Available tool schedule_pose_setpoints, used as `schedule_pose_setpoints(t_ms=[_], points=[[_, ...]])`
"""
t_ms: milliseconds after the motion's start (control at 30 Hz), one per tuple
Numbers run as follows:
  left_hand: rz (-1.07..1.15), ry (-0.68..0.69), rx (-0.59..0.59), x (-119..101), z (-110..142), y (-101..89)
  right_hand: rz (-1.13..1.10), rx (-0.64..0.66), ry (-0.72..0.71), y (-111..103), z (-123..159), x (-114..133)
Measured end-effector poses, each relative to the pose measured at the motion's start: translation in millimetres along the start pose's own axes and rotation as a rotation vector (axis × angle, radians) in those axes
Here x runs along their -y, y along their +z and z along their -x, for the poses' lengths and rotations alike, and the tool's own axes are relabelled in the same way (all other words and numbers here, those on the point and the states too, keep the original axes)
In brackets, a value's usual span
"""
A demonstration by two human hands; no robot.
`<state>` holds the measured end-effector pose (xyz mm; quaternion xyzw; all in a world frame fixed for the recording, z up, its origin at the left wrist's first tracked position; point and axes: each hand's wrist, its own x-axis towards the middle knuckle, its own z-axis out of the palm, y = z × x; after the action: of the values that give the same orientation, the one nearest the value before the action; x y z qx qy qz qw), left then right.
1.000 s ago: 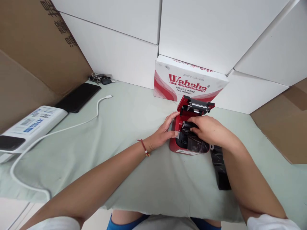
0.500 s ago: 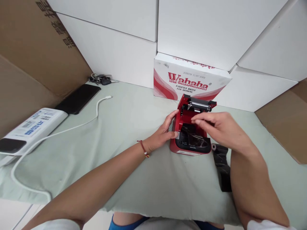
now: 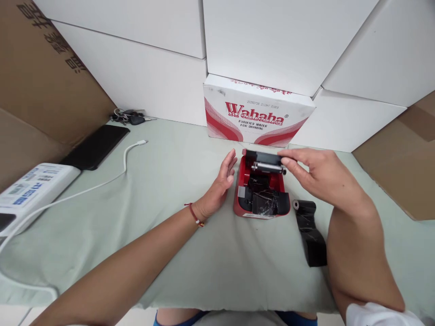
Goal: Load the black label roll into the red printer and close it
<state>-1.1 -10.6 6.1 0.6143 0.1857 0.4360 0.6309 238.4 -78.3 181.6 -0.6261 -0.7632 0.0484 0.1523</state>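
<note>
A small red and black label printer [image 3: 239, 181] stands in front of me with its lid [image 3: 263, 157] partly lowered. My right hand [image 3: 314, 174] pinches the right corner of that lid between thumb and fingers. On the lid's underside a roller [image 3: 268, 168] shows. A crinkled black strip [image 3: 265, 202] lies inside the printer and reaches over its front edge. Just left of the printer, my left hand [image 3: 219, 183] is open, fingers stretched, holding nothing. Beside the printer on the right lies a partly unrolled black roll [image 3: 307, 226], close to my right forearm.
Behind the printer stands a Wahaha box [image 3: 260, 115] against white panels. To the left are keys [image 3: 131, 117], a black phone [image 3: 98, 147], a white power bank [image 3: 41, 194] and a white cable [image 3: 124, 160]. Cardboard [image 3: 401, 158] flanks both sides of the green cloth [image 3: 170, 172].
My right hand has moved from inside the printer to its lid, which has tilted down toward me. My left hand has let go of the printer's side. The view has shifted slightly.
</note>
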Motion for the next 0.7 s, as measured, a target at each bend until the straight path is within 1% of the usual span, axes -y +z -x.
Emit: schedule_pose_setpoints(t_ms=[67, 133, 233, 367, 433, 500, 633, 700], points=[[-0.031, -0.003, -0.002, -2, -1, 0.5, 0.045, 0.154, -0.033, -5, 8, 3], [-0.087, -0.003, 0.03, -4, -2, 0.2, 0.111, 0.275, -0.06, -5, 12, 4], [-0.135, 0.0, 0.052, -6, -2, -0.7, 0.247, 0.345, -0.065, 0, 11, 12], [-0.131, 0.005, 0.058, -8, -1, -1.2, 0.444, 0.443, -0.077, 5, 4, 30], [-0.118, -0.003, 0.084, -9, -1, -1.7, 0.473, 0.46, -0.09, 5, 2, 35], [-0.092, -0.018, 0.11, -10, -1, -2.3, 0.431, 0.443, -0.084, 3, 2, 33], [-0.027, -0.028, 0.126, -10, -1, -2.4, 0.271, 0.363, -0.039, -1, 7, 16], [0.01, -0.03, 0.125, -11, -1, -1.9, 0.198, 0.337, -0.049, -3, 11, 10]])
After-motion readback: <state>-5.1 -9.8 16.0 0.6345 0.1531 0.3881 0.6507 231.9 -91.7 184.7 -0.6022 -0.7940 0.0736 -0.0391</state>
